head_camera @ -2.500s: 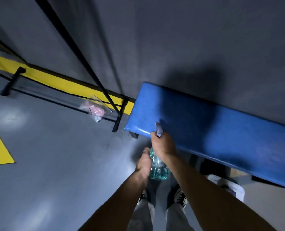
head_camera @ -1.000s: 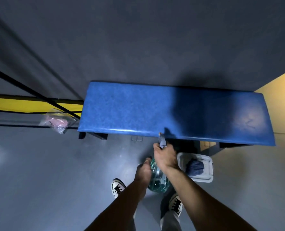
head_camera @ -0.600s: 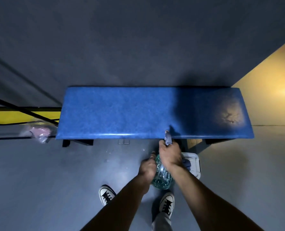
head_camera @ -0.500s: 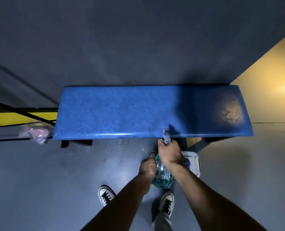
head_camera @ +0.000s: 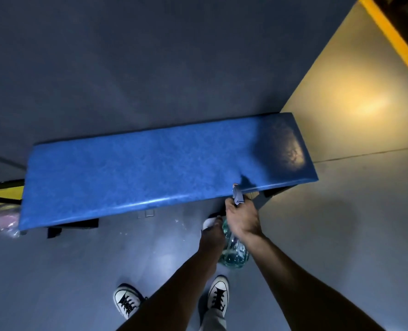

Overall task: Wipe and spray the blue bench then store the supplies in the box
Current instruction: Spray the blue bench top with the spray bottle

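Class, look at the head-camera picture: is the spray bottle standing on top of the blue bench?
No. The spray bottle is held in front of the blue bench, above the floor, by the left hand and right hand.

Both hands [head_camera: 242, 218] hold a spray bottle [head_camera: 234, 255] beside the blue bench [head_camera: 138, 173]

Both hands forward, right hand [head_camera: 242, 217] and left hand [head_camera: 211, 237] clenched.

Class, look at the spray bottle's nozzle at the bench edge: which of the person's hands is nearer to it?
Right. The right hand grips the spray bottle just below the nozzle; the left hand holds the bottle's body lower down, farther from the blue bench.
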The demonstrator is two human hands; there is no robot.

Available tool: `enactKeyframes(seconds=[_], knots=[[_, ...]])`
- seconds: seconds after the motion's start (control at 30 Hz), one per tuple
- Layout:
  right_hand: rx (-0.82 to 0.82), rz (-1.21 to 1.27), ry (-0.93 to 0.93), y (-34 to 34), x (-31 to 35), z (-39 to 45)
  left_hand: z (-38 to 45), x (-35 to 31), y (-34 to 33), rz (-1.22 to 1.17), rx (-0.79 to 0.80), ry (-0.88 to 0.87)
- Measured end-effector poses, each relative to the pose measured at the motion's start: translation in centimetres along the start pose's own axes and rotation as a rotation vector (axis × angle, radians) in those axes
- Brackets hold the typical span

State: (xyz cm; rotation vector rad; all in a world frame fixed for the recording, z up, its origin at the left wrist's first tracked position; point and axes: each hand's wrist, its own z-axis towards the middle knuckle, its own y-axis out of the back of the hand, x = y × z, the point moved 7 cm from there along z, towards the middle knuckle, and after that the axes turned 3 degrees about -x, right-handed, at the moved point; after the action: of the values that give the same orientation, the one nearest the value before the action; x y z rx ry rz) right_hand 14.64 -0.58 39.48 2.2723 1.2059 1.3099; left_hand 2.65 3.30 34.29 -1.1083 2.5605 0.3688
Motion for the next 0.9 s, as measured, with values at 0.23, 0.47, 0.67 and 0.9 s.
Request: enactKeyframes(seconds=[0.23, 0.47, 0.67, 0.9], knots=[[0.062, 0.015, 0.024, 3.3, -2.2, 2.2, -0.9, 0.0, -4.2, 0.031, 0.006, 0.013], [-0.189, 0.237, -0.06, 9.2, -6.1, 4.2, 1.9, 0.4, -10.4, 0.146, -0.012, -0.167], [-0.171, 0.233, -0.037, 11.0, -8.1, 5.7, 2.1, 2.3, -13.8, 0.121, 0.026, -0.081], [-0.178, 0.189, -0.057, 12.8, -9.3, 6.9, 0.8, 0.9, -16.0, 0.172, 0.011, -0.12]])
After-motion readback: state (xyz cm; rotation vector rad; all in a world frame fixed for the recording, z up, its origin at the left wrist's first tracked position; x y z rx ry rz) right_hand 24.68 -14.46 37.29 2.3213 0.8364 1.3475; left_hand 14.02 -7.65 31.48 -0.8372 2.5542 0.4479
